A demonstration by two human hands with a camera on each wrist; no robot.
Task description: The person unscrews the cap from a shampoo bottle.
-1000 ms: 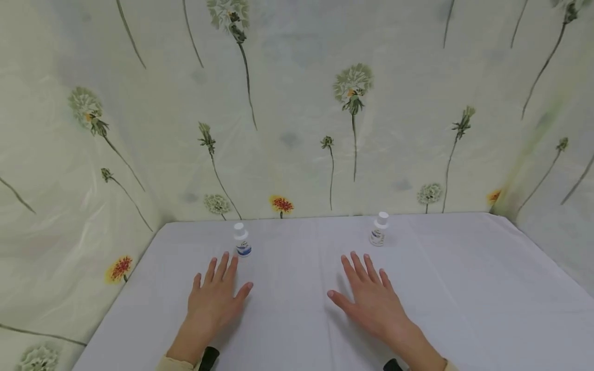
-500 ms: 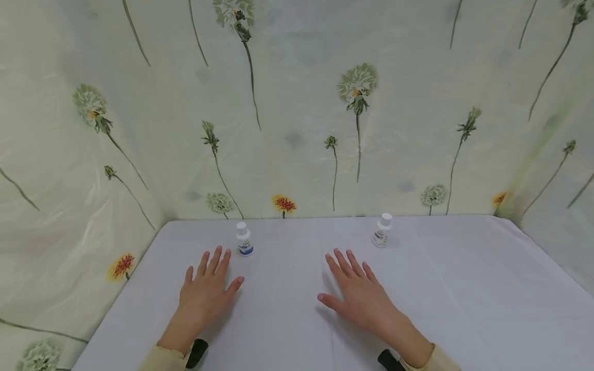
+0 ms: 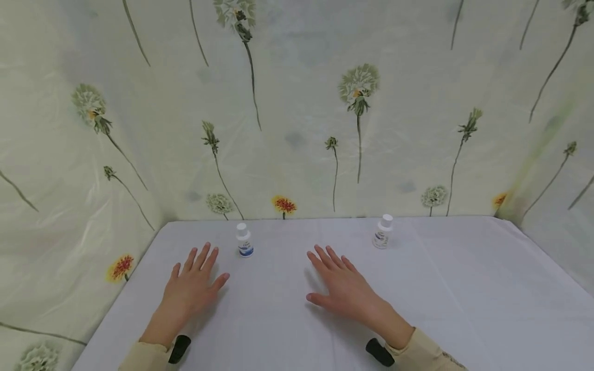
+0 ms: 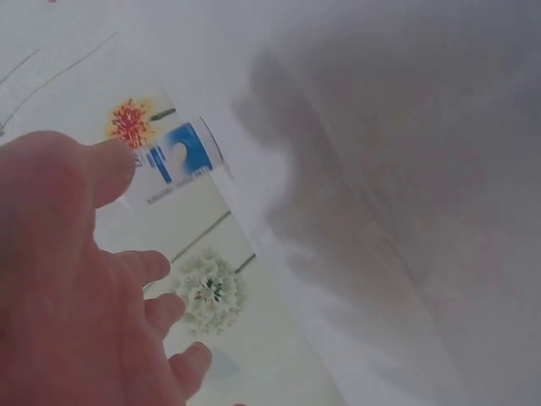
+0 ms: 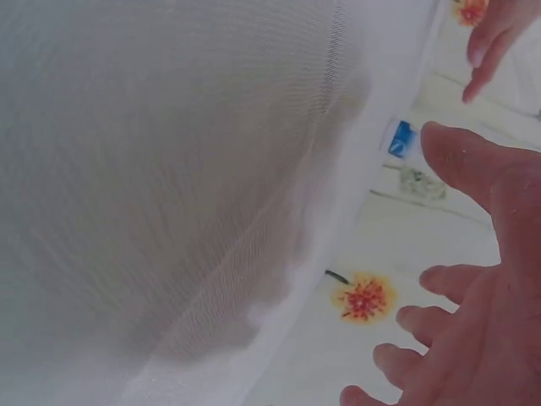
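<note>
Two small white bottles with white caps stand upright on a white-covered table. The left bottle (image 3: 244,241) has a blue band low on its label; the right bottle (image 3: 382,232) is farther back. My left hand (image 3: 190,288), palm down with fingers spread, is over the cloth to the near left of the left bottle. My right hand (image 3: 345,288) is likewise spread, between the two bottles and nearer to me. Both hands hold nothing and cast shadows on the cloth. In the left wrist view the thumb overlaps the blue-labelled bottle (image 4: 182,161).
A white cloth (image 3: 441,299) covers the table. Behind it and along both sides hangs a pale curtain (image 3: 297,103) printed with dandelions and orange flowers. Dark straps (image 3: 179,349) sit at the wrists, by the beige sleeves (image 3: 419,353).
Both hands have drifted left across the cloth, the left one away from the left bottle. Fingers stay spread. The bottles keep their places on the table; the head view has shifted slightly.
</note>
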